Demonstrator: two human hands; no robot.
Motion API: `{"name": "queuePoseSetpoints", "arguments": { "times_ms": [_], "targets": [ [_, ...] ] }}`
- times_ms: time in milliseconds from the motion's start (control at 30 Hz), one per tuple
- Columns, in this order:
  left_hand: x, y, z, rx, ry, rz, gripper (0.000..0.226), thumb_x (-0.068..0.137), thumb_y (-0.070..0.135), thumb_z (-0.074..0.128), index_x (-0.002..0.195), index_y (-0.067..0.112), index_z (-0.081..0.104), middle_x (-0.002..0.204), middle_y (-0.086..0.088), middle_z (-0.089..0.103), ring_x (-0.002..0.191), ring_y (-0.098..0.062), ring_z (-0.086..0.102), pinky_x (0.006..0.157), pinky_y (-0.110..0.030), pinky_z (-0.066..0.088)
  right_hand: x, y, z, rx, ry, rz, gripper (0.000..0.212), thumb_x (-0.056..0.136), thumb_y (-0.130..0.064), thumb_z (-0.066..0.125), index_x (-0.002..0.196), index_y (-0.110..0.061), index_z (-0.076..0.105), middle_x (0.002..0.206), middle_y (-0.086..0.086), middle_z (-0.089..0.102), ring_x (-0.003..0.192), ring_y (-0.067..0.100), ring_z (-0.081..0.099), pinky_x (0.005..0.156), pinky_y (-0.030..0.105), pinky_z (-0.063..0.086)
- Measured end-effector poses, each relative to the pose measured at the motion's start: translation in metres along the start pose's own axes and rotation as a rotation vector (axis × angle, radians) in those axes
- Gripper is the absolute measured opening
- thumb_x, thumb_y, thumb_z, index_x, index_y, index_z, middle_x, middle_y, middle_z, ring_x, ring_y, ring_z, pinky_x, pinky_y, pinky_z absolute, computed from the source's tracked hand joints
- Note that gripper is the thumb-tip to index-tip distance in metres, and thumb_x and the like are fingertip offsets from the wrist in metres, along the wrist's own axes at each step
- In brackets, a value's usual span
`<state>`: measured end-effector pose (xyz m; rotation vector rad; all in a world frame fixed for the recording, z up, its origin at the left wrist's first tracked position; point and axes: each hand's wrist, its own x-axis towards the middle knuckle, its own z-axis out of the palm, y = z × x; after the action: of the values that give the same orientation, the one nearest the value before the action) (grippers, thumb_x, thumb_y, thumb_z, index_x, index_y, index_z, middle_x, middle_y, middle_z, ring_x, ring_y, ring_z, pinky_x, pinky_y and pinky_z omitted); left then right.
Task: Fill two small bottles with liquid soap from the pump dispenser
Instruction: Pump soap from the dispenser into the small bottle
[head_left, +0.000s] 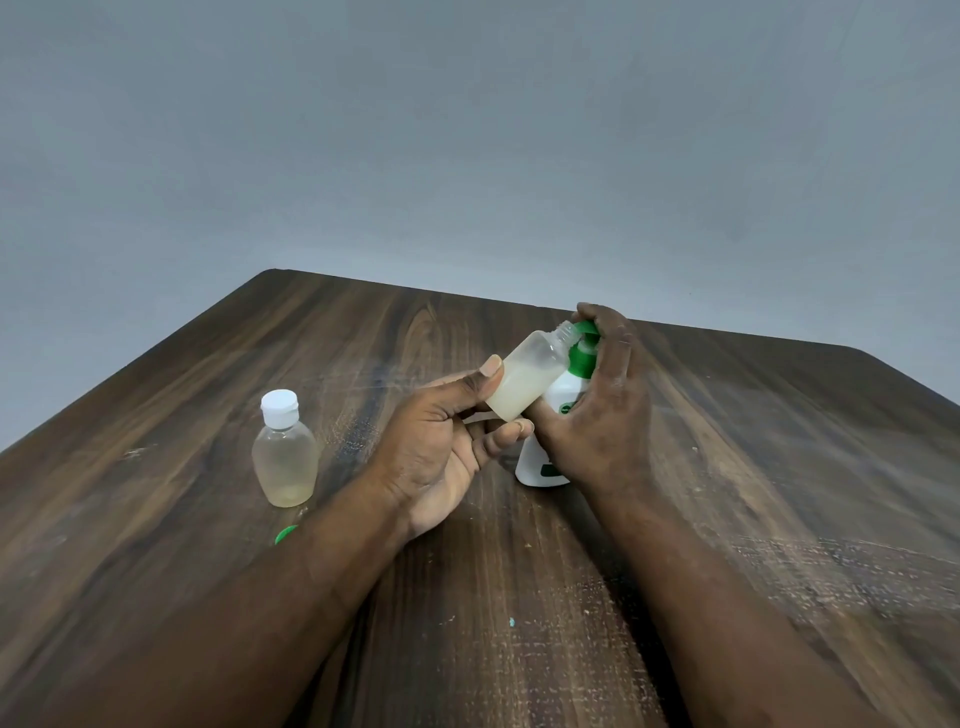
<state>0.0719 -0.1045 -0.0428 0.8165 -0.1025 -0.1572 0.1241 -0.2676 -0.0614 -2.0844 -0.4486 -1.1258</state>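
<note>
My left hand pinches a small clear uncapped bottle between thumb and fingers, tilted so its open neck meets the spout of the pump dispenser. Pale soap fills the bottle's lower part. The white pump dispenser with a green pump head stands upright on the wooden table. My right hand wraps over the dispenser, its fingers curled on top of the pump head and its thumb against the body. A second small clear bottle with a white cap stands at the left, with a little liquid at its bottom.
A small green cap lies on the table just left of my left forearm, partly hidden by it. The table's far edge runs behind the dispenser, with a plain grey wall beyond.
</note>
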Motion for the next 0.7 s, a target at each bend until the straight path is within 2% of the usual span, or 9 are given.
{"name": "queuePoseSetpoints", "arguments": {
  "times_ms": [67,167,233,333,433,567,700],
  "targets": [
    [-0.0001,-0.0001,0.0002,0.0,0.004,-0.003,0.039,0.086,0.024,0.069,0.107,-0.009,0.069,0.088,-0.018,0.072,0.063,-0.023,0.066,0.051,-0.019,0.055,0.0005,0.0005,0.0013,-0.01,0.001,-0.007,0.08,0.073,-0.04,0.077,0.142,-0.013,0.047,0.133,0.004,0.058,0.113,0.018,0.061,0.09,0.02,0.049],
    [-0.0008,0.0005,-0.0005,0.018,0.024,-0.007,0.037,0.083,0.026,0.07,0.102,-0.005,0.069,0.082,-0.015,0.073,0.062,-0.022,0.067,0.05,-0.019,0.055,-0.0003,0.0026,0.0025,-0.03,-0.001,-0.004,0.073,0.073,-0.036,0.077,0.136,-0.014,0.05,0.125,0.005,0.061,0.105,0.016,0.061,0.084,0.009,0.042],
    [-0.0019,0.0009,-0.0003,0.022,0.023,-0.005,0.036,0.083,0.026,0.071,0.101,-0.005,0.07,0.083,-0.015,0.072,0.062,-0.022,0.067,0.05,-0.019,0.055,-0.0005,0.0034,0.002,-0.03,0.0,0.003,0.072,0.072,-0.033,0.079,0.136,-0.014,0.051,0.125,0.004,0.061,0.104,0.016,0.062,0.082,0.007,0.041],
    [-0.0016,0.0014,0.0001,0.018,0.023,-0.002,0.036,0.084,0.025,0.07,0.101,-0.006,0.07,0.084,-0.016,0.072,0.063,-0.023,0.067,0.051,-0.019,0.056,-0.0004,0.0025,0.0017,-0.016,-0.002,0.008,0.077,0.073,-0.036,0.08,0.14,-0.014,0.049,0.131,0.003,0.059,0.11,0.015,0.061,0.085,0.019,0.049],
    [-0.0003,0.0017,0.0005,0.001,0.013,-0.001,0.037,0.09,0.023,0.069,0.109,-0.009,0.068,0.088,-0.017,0.071,0.064,-0.024,0.067,0.051,-0.02,0.056,0.0002,0.0,0.0006,-0.001,-0.002,0.01,0.084,0.072,-0.042,0.077,0.145,-0.013,0.046,0.136,0.002,0.057,0.113,0.014,0.059,0.088,0.02,0.051],
    [-0.0005,0.0005,0.0013,-0.002,0.007,-0.002,0.03,0.092,0.021,0.067,0.102,-0.007,0.069,0.086,-0.017,0.072,0.064,-0.023,0.067,0.051,-0.02,0.056,-0.0002,-0.0005,-0.0004,0.003,-0.012,0.009,0.083,0.071,-0.043,0.073,0.144,-0.016,0.044,0.135,0.003,0.057,0.112,0.018,0.061,0.086,0.025,0.053],
    [-0.001,0.0002,-0.0001,0.011,0.017,-0.008,0.033,0.086,0.025,0.07,0.101,-0.005,0.07,0.086,-0.016,0.071,0.063,-0.023,0.066,0.05,-0.02,0.055,-0.0005,0.002,0.0007,-0.01,-0.006,0.004,0.072,0.072,-0.038,0.074,0.135,-0.015,0.05,0.124,0.002,0.059,0.102,0.016,0.061,0.081,0.006,0.04]
  ]
}}
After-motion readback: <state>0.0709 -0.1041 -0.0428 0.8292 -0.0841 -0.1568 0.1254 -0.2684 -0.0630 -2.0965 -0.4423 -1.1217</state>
